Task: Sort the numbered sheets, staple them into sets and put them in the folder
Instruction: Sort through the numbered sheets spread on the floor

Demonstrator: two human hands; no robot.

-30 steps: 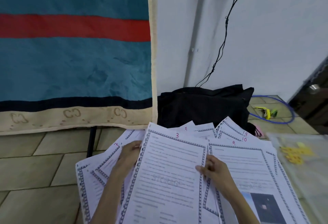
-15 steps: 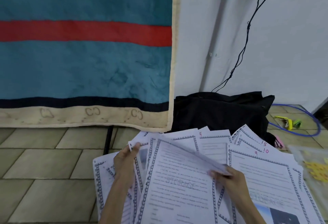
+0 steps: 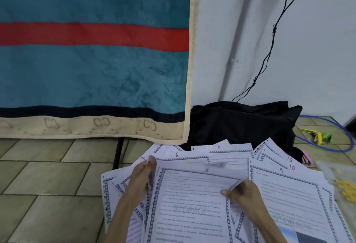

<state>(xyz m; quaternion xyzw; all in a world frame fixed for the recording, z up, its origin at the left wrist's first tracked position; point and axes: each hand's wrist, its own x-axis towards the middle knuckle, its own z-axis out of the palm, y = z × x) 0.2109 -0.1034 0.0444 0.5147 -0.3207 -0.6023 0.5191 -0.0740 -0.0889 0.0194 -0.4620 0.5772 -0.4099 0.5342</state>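
- The numbered sheets lie fanned out in an overlapping spread in front of the person, with red numbers 5, 6, 9, 10 and 15 showing at the top corners.
- The left hand has its grip on the left edge of sheet 3.
- The right hand pinches that sheet's upper right corner.
- A black bag sits behind the sheets.
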